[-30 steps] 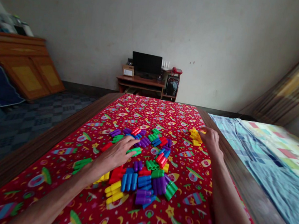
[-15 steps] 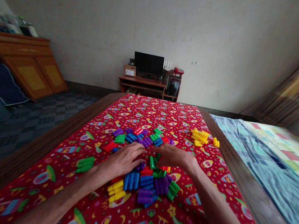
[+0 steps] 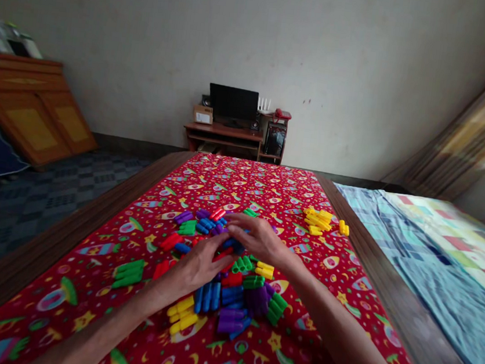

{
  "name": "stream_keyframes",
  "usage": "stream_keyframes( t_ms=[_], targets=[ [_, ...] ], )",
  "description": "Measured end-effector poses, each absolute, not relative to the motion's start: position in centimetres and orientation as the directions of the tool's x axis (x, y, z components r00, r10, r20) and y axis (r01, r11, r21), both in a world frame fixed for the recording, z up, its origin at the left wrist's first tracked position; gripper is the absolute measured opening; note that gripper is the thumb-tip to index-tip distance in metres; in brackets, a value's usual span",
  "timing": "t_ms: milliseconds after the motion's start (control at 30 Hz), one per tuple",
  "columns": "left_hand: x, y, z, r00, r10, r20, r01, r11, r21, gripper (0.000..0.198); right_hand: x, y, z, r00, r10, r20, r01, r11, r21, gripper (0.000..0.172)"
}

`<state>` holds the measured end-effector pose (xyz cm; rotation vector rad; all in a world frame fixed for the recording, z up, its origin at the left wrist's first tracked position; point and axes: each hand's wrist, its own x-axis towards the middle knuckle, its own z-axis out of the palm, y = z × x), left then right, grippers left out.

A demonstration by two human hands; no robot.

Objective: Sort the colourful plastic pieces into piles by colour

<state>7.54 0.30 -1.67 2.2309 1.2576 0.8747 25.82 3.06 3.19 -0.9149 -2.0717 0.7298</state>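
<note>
Yellow cluster (image 3: 319,219) untouched at two o'clock. Has shifted right hand (image 3: 257,239) toward ten o'clock, close beside left hand (image 3: 202,264), uncovering one yellow block (image 3: 264,270) at five o'clock; works over mixed pile (image 3: 232,296), fingers curved, cannot tell whether pinching blue block (image 3: 231,243) between.

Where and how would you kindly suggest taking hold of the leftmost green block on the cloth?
I'd pinch the green block mid-length, across its two long outer sides, coming from above and the left. Its parallel tubes lie flat, side by side, on the red cloth, with patterned cloth to its left and the left forearm passing on its right.
</note>
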Motion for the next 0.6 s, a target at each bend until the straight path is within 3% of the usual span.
stream_keyframes(
  t_ms=[100, 200, 267, 400, 600],
  targets=[
    [7.3, 0.5, -1.6, 0.403, 0.835, 0.375, 0.640, -0.550, 0.537, 0.039, 31.7, 5.5, 4.6, -0.122, 0.862, 0.492, 0.622, 0.452, -0.639, 0.034],
    [7.1, 0.8, -1.5, 0.411, 0.831, 0.375, 0.654, -0.555, 0.514, 0.038, 40.3, 7.5, 4.4, 0.310, 0.810, 0.498, 0.861, -0.017, -0.509, 0.040],
    [7.1, 1.0, -1.6, 0.410, 0.837, 0.363, 0.653, -0.547, 0.525, 0.039, 45.3, 7.9, 2.9, 0.494, 0.792, 0.359, 0.836, -0.319, -0.447, 0.043],
    [6.9, 1.4, -2.1, 0.392, 0.849, 0.354, 0.640, -0.528, 0.559, 0.044, 49.7, 7.4, -1.0, 0.574, 0.794, 0.201, 0.788, -0.469, -0.398, 0.044],
    [6.4, 1.5, -2.1, 0.338, 0.872, 0.354, 0.628, -0.489, 0.606, 0.046, 48.3, 7.1, -2.5, 0.587, 0.779, 0.220, 0.782, -0.475, -0.403, 0.035]
  ],
)
